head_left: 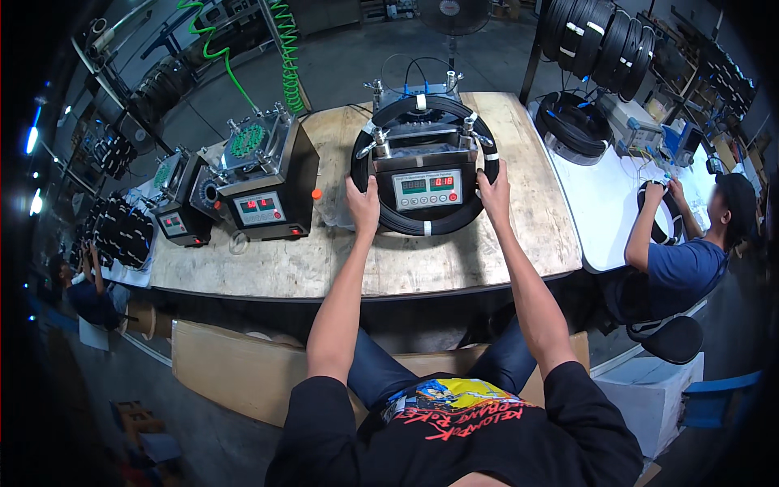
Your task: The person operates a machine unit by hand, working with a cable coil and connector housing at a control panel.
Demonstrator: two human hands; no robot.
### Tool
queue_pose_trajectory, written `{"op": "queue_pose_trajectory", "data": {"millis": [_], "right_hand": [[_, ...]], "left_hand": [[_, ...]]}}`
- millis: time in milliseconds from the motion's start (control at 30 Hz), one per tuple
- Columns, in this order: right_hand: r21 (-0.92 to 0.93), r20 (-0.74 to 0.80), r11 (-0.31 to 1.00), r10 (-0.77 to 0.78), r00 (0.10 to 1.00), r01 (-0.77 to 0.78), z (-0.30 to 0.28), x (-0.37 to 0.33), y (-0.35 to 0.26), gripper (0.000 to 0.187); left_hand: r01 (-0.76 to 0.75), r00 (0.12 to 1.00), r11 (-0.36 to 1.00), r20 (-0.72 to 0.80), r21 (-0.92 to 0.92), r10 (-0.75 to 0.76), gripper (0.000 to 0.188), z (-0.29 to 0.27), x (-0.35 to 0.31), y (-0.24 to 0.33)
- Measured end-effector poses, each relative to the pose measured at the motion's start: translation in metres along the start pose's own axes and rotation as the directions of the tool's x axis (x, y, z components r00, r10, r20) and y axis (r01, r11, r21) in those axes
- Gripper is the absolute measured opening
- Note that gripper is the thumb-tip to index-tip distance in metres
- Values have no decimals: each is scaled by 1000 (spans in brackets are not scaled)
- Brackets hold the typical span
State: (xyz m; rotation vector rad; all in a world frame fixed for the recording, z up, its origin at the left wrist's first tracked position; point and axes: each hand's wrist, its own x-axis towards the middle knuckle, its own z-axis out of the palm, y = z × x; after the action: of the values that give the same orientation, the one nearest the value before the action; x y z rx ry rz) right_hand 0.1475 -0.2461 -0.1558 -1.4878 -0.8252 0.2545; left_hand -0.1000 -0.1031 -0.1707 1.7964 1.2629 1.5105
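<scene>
A ring-shaped coil of black cable (456,221), bound with several white ties, is held up between my hands. My left hand (363,204) is closed on the coil's left side, and my right hand (494,196) is closed on its right side. Through the ring shows a bench machine (427,190) with a light front panel, lit red digits and a row of buttons. Metal clamp posts stand at the machine's upper corners. Blue-tipped thin cables (416,87) rise at the coil's top. My fingertips are partly hidden by the coil.
Two similar machines (264,207) (173,226) stand to the left on the wooden table (324,268); an orange cap (316,194) is by the nearer one. A co-worker (690,260) handles cable at a white table (596,235) on the right. Another person (93,300) sits far left.
</scene>
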Motion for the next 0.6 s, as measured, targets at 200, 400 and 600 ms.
{"op": "queue_pose_trajectory", "data": {"millis": [200,400,600], "right_hand": [[-8,-28,993,-120,992,119,-3,10,9,32],[64,24,996,-58,998,56,-1,10,4,40],[86,-111,986,-132,985,141,-11,37,-4,47]], "left_hand": [[-28,999,995,20,-95,30,61,2,3,9],[162,960,974,256,-159,-118,63,-12,16,-10],[203,965,846,245,-493,-89,51,-18,40,41]]}}
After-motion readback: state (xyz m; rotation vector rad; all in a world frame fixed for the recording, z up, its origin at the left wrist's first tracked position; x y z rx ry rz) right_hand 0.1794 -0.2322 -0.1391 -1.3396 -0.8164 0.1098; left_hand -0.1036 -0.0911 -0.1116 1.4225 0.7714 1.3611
